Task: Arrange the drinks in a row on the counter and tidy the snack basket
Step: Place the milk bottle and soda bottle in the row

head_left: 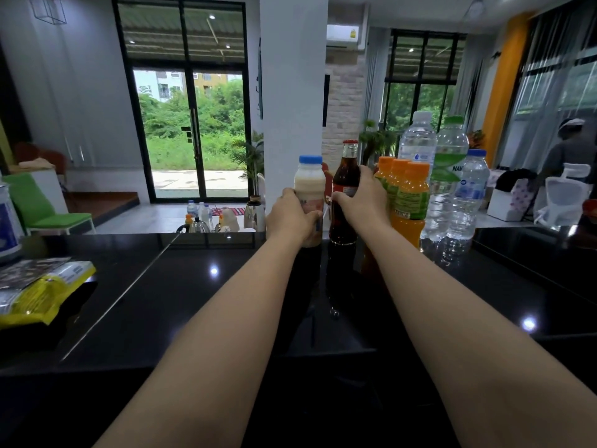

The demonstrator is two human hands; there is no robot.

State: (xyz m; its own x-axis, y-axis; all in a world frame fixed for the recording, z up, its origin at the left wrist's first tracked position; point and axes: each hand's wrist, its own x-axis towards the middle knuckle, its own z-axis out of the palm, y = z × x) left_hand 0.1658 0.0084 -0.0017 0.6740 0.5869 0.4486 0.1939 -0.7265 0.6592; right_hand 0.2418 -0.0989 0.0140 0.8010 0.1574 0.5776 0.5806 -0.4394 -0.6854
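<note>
We have our left hand (292, 212) wrapped around the upright milky bottle (309, 189) and our right hand (361, 193) closed on the cola bottle (346, 176), just right of it, orange bottles (409, 195) beyond our right fingers.

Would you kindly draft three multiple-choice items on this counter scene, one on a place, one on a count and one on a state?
1. Where does the yellow snack bag lie?
A. at the counter's left edge
B. behind the water bottles
C. between the two hands

2. How many orange-capped juice bottles stand on the counter?
A. one
B. three
C. five

3. What is the left hand doing?
A. resting flat on the counter
B. gripping the milky bottle
C. hanging clear of everything

Answers:
1 A: the yellow snack bag lies far left on the counter.
2 B: three orange caps show on the juice bottles.
3 B: the left hand wraps the milky bottle; the right hand holds the cola bottle.
</note>
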